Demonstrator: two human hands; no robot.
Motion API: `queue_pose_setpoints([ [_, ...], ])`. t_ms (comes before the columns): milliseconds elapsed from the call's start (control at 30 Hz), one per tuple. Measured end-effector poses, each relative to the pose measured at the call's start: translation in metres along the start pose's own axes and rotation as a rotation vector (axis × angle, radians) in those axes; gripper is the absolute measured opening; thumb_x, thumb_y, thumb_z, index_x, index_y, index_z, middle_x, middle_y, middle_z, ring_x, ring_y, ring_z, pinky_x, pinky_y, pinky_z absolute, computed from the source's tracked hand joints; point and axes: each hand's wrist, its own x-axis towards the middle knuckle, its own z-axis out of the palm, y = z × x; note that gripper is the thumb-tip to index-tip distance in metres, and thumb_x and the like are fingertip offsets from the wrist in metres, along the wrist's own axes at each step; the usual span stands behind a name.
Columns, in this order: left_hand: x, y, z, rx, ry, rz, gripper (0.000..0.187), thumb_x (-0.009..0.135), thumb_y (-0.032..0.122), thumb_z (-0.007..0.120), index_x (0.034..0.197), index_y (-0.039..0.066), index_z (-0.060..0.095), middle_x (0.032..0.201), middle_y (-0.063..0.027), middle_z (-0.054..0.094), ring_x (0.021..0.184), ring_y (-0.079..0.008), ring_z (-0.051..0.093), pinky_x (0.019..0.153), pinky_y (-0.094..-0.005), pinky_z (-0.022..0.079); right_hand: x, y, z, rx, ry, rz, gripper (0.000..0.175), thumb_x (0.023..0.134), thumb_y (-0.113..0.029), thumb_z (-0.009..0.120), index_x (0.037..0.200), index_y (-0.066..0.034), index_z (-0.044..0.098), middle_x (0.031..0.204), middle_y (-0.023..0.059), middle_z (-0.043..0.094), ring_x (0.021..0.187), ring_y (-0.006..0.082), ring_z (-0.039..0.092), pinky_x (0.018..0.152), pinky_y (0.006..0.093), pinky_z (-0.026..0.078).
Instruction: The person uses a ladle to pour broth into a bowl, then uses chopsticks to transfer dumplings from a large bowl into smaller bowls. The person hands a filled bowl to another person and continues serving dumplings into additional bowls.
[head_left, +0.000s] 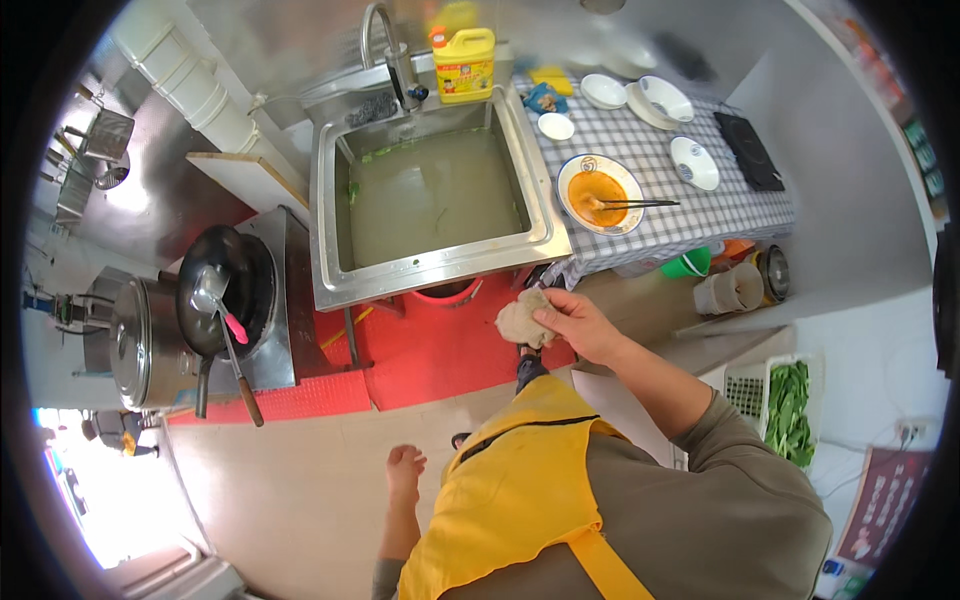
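My right hand (581, 324) grips a crumpled beige cloth (523, 319) in front of the sink's lower right corner. My left hand (406, 466) hangs low over the floor, fingers loosely curled, holding nothing that I can see. Cloudy water with green bits lies in the stainless steel sink (441, 256). On the checked tablecloth (660, 238) to its right stands a bowl of orange broth (592, 187) with black chopsticks (641, 204) in it. White bowls (603, 91) and a small white bowl (556, 127) are farther back.
A yellow detergent jug (465, 67) stands behind the sink beside the faucet (401, 67). At left, a black wok (202, 300) with a ladle (217, 292) rests on the stove near a lidded steel pot (142, 343). Leafy greens (789, 412) fill a basket at right.
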Motion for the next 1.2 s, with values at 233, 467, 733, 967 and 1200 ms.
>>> queue_pose_setpoints([
  [233, 0.010, 0.065, 0.105, 0.162, -0.068, 0.142, 0.024, 0.094, 0.020, 0.061, 0.115, 0.007, 0.059, 0.100, -0.0043, 0.066, 0.088, -0.0159, 0.064, 0.076, -0.0312, 0.049, 0.099, 0.006, -0.100, 0.091, -0.010, -0.023, 0.022, 0.104, -0.020, 0.058, 0.121, -0.0060, 0.062, 0.093, -0.0010, 0.067, 0.073, 0.0077, 0.062, 0.065, 0.0231, 0.050],
  [467, -0.010, 0.052, 0.097, 0.202, 0.101, 0.042, 0.021, 0.092, 0.015, 0.062, 0.109, 0.002, 0.063, 0.093, -0.0041, 0.066, 0.087, -0.0146, 0.061, 0.079, -0.0294, 0.048, 0.164, 0.067, -0.098, -1.479, 0.188, -0.299, 0.059, 0.091, -0.031, 0.064, 0.141, -0.0014, 0.050, 0.140, 0.0179, 0.051, 0.122, 0.0391, 0.048, 0.104, 0.0487, 0.039],
  [733, -0.012, 0.031, 0.074, 0.192, 0.120, -0.131, 0.022, 0.093, 0.019, 0.061, 0.108, 0.004, 0.064, 0.094, -0.0049, 0.067, 0.086, -0.0151, 0.064, 0.076, -0.0303, 0.049, 0.248, 0.103, 0.030, -1.540, -0.045, -0.484, 0.058, 0.092, -0.029, 0.062, 0.141, -0.0001, 0.050, 0.141, 0.0122, 0.048, 0.124, 0.0335, 0.047, 0.104, 0.0486, 0.036],
  [967, 0.001, 0.033, 0.029, 0.095, 0.195, -0.151, 0.023, 0.093, 0.020, 0.061, 0.109, 0.004, 0.064, 0.095, -0.0045, 0.067, 0.088, -0.0169, 0.065, 0.072, -0.0303, 0.048, 0.332, 0.103, 0.108, -1.509, -0.072, -0.399, 0.034, 0.095, -0.027, 0.060, 0.118, -0.0019, 0.064, 0.116, 0.0129, 0.062, 0.114, 0.0317, 0.054, 0.096, 0.0486, 0.040],
  [1200, 0.007, 0.014, -0.001, 0.024, 0.231, -0.246, 0.024, 0.093, 0.020, 0.062, 0.110, 0.003, 0.063, 0.096, -0.0063, 0.067, 0.087, -0.0180, 0.067, 0.070, -0.0305, 0.050, 0.366, 0.070, 0.139, -1.198, -0.010, -0.723, 0.020, 0.089, -0.015, 0.061, 0.105, -0.0039, 0.063, 0.103, 0.0165, 0.062, 0.101, 0.0362, 0.058, 0.088, 0.0485, 0.046],
])
